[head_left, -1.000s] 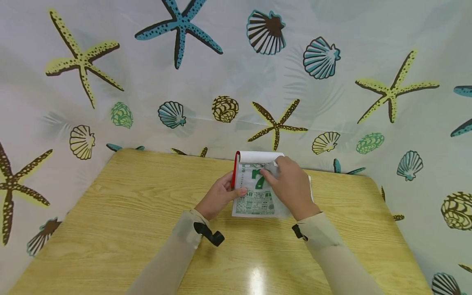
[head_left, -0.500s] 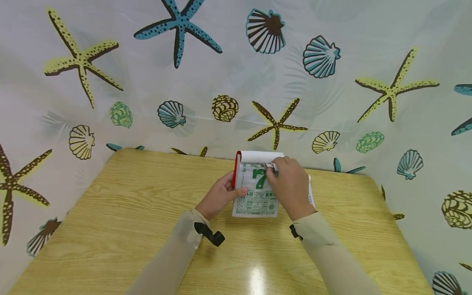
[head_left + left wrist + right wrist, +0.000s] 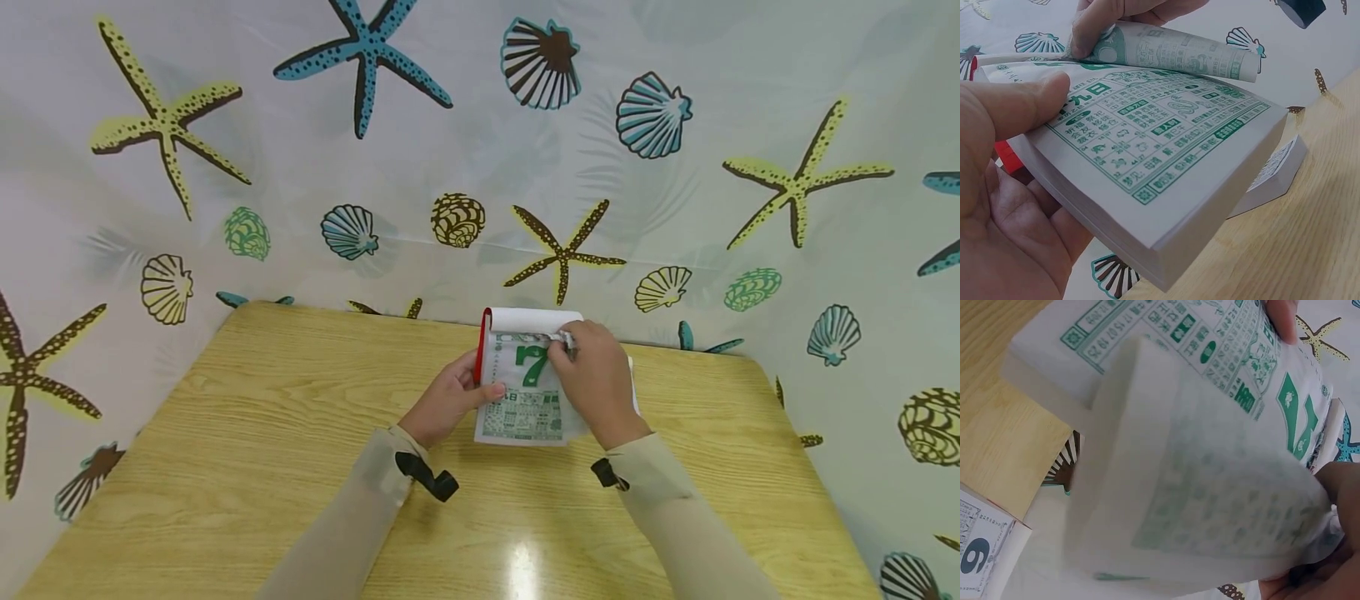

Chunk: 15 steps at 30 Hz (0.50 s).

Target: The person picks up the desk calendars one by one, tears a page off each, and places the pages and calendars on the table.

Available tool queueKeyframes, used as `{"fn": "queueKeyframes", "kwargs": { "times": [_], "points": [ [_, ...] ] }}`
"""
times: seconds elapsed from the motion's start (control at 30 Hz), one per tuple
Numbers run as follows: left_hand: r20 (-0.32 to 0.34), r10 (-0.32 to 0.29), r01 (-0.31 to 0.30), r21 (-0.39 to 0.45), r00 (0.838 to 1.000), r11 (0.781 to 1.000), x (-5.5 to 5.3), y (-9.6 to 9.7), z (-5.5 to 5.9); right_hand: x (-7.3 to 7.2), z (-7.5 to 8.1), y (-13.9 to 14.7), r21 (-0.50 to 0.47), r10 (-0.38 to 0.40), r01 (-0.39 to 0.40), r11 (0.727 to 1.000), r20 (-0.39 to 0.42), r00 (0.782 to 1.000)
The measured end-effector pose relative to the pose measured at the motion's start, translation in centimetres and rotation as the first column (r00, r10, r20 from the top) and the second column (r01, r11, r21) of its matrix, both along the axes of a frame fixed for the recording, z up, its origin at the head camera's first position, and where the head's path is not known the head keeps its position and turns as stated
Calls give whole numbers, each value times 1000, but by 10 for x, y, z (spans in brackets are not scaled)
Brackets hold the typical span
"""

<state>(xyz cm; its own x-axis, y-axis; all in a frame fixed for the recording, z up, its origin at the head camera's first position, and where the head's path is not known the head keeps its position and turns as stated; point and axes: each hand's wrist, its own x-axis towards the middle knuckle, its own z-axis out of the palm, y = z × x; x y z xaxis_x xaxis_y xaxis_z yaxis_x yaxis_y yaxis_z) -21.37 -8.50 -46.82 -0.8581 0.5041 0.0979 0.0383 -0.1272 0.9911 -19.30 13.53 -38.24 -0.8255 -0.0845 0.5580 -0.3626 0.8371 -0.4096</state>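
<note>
A thick tear-off calendar (image 3: 522, 415) with green print and a big green 7 is held up over the table. My left hand (image 3: 447, 403) grips its left side, thumb (image 3: 1041, 103) across the top page and fingers underneath. With my right hand (image 3: 600, 379) I pinch a thin sheet (image 3: 1222, 487) near the calendar's top edge. That sheet is lifted and curls away from the pad, blurred in the right wrist view. Along the top, white paper (image 3: 534, 320) is folded back, and a red backing (image 3: 478, 354) shows at the left. My right fingertips are partly hidden.
Another calendar pad (image 3: 982, 550) showing a 6 lies on the wooden table (image 3: 300, 400), mostly hidden behind my right hand in the head view. A cloth (image 3: 435, 150) printed with starfish and shells hangs behind the table.
My right hand first drew back slightly with the sheet, then returned a little lower right. The calendar has shifted slightly right. My left hand keeps its grip.
</note>
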Motion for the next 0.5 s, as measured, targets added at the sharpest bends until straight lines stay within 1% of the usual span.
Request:
{"fn": "queueKeyframes", "kwargs": {
  "times": [0.2,0.37,0.43,0.5],
  "points": [
    [9,-14,14,6,1000,1000,0,1,-1,1,-2,4,-101,38,-37,994,9,999],
    [26,-24,23,34,999,999,0,-1,-1,2,-1,7,-210,63,-56,976,27,998],
    [30,-15,13,38,999,999,0,-2,-1,1,-2,8,-215,72,-65,974,26,997],
    [27,-2,1,36,1000,999,-1,-3,-1,0,-4,8,-175,81,-78,981,10,997]
  ]
}}
